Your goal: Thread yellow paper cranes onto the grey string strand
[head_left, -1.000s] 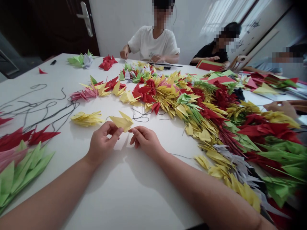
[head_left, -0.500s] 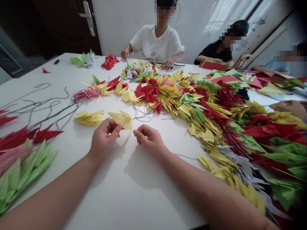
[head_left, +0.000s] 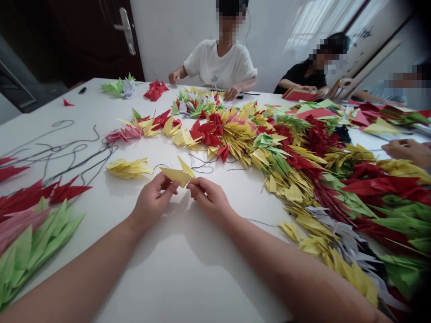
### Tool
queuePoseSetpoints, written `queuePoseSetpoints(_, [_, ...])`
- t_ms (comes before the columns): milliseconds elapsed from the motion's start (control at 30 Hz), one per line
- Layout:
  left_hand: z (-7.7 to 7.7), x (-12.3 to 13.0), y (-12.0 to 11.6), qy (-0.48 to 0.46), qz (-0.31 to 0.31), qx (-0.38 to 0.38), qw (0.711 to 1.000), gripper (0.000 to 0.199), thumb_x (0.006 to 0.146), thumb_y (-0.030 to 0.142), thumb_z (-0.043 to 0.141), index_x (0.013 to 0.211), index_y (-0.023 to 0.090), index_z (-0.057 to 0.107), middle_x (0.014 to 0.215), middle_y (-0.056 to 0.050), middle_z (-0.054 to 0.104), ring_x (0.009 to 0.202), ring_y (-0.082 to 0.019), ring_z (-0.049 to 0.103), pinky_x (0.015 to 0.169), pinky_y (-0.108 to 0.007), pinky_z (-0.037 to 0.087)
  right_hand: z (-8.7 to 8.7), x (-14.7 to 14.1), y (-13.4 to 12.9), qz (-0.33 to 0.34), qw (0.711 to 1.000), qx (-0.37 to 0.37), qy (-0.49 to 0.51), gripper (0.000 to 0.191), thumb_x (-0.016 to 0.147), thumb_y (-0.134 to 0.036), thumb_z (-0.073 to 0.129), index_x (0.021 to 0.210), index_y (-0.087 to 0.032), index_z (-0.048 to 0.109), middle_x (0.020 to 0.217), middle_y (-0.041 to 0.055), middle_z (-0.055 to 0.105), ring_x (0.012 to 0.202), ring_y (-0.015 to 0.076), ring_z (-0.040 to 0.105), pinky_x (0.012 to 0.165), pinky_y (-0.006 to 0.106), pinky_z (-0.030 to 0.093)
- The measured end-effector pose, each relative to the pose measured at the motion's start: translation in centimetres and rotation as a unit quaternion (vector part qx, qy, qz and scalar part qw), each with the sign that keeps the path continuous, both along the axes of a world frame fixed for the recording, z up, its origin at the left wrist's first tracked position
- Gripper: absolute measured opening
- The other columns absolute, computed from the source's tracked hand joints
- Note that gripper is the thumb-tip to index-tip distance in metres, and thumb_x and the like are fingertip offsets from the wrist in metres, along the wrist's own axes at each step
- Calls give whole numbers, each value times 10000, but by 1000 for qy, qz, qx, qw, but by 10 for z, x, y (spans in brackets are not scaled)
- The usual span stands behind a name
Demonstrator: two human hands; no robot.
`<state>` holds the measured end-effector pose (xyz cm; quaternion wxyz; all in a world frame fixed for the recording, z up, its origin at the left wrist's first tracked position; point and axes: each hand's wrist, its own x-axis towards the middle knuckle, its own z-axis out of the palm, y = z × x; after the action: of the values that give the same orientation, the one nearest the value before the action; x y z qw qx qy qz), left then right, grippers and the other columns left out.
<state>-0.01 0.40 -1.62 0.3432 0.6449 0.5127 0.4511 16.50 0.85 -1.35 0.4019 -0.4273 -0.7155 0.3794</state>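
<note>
Between my hands is a yellow origami crane (head_left: 178,176), its pointed tips turned up and to the left. My left hand (head_left: 154,197) pinches its lower left side between thumb and fingers. My right hand (head_left: 209,194) is closed in a pinch right at the crane's right edge. What lies in those right fingertips is too small and hidden to name. Just beyond my left hand, a bunch of stacked yellow cranes (head_left: 128,168) rests on the white table (head_left: 161,269), and a dark thread runs from it toward the held crane.
A long heap of strung red, yellow and green cranes (head_left: 242,130) curves along my right. More green cranes (head_left: 43,237) lie at left, near loose dark threads (head_left: 67,152). Across the table sit a person in white (head_left: 220,63) and one in black (head_left: 303,74); another hand (head_left: 409,150) shows at right.
The crane has turned and moved slightly right. My right fingertips have come up against its edge, where a thin pale line showed in the gap before.
</note>
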Motion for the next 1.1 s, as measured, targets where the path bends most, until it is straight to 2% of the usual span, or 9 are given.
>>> queuePoseSetpoints(100, [0, 1, 0, -2, -8, 7, 1000, 276, 797, 445, 501, 890, 188, 538, 756, -8, 596, 689, -124, 571, 634, -243, 458, -1, -1, 2, 23, 995, -69, 75, 168, 816, -325, 453, 806, -182, 543, 629, -28, 503, 572, 78, 455, 564, 203, 370])
queuePoseSetpoints(200, [1, 1, -1, -6, -14, 7, 1000, 272, 796, 440, 505, 886, 185, 537, 755, -10, 602, 674, -123, 577, 626, -245, 468, 1, -2, 3, 55, 977, -148, 144, 194, 793, -360, 481, 769, -173, 530, 581, -40, 478, 531, 71, 436, 545, 206, 365])
queuePoseSetpoints(300, [2, 0, -2, -16, -31, 3, 999, 264, 804, 431, 498, 901, 189, 539, 768, -10, 612, 671, -121, 585, 628, -247, 482, 5, -1, 4, 72, 963, -196, 168, 212, 770, -376, 504, 750, -167, 529, 533, -50, 464, 508, 67, 421, 546, 208, 358])
queuePoseSetpoints(500, [2, -1, -1, -19, -54, 10, 998, 243, 808, 414, 504, 905, 196, 553, 754, -8, 618, 672, -122, 589, 656, -257, 494, 5, 0, 5, 68, 963, -206, 159, 252, 757, -414, 517, 729, -164, 531, 504, -53, 464, 490, 63, 403, 530, 203, 332])
queuePoseSetpoints(633, [3, 0, -2, -14, -48, 4, 999, 248, 805, 416, 505, 897, 191, 552, 735, -11, 604, 664, -127, 581, 646, -261, 488, 3, 0, 3, 51, 967, -202, 144, 293, 748, -453, 527, 712, -162, 525, 498, -56, 458, 474, 58, 394, 509, 201, 325])
queuePoseSetpoints(733, [5, 1, -2, -36, -21, -8, 999, 239, 793, 412, 517, 859, 184, 544, 732, -11, 592, 652, -124, 571, 629, -256, 477, 4, 7, 2, -15, 973, -167, 156, 316, 728, -475, 555, 679, -165, 514, 487, -56, 446, 463, 58, 393, 499, 203, 335])
queuePoseSetpoints(833, [6, 0, 1, -81, 17, -16, 996, 214, 780, 391, 531, 809, 179, 524, 705, 6, 563, 627, -108, 556, 621, -240, 466, 13, 21, 4, -122, 972, -72, 189, 329, 768, -487, 507, 671, -174, 521, 488, -43, 452, 471, 66, 409, 510, 213, 361])
queuePoseSetpoints(967, [4, -4, 6, -118, 47, -30, 991, 210, 756, 375, 558, 753, 174, 496, 653, 29, 522, 595, -90, 538, 597, -216, 437, 44, 50, 3, -185, 966, 67, 168, 261, 788, -442, 514, 727, -191, 552, 602, -10, 538, 561, 89, 484, 545, 229, 409])
queuePoseSetpoints(1100, [3, -5, 10, -161, 66, -28, 984, 218, 735, 371, 573, 746, 171, 487, 669, 34, 528, 568, -74, 526, 578, -205, 423, 72, 81, -20, -225, 967, 102, 69, 198, 725, -389, 621, 792, -204, 596, 743, 16, 601, 675, 112, 540, 607, 247, 441])
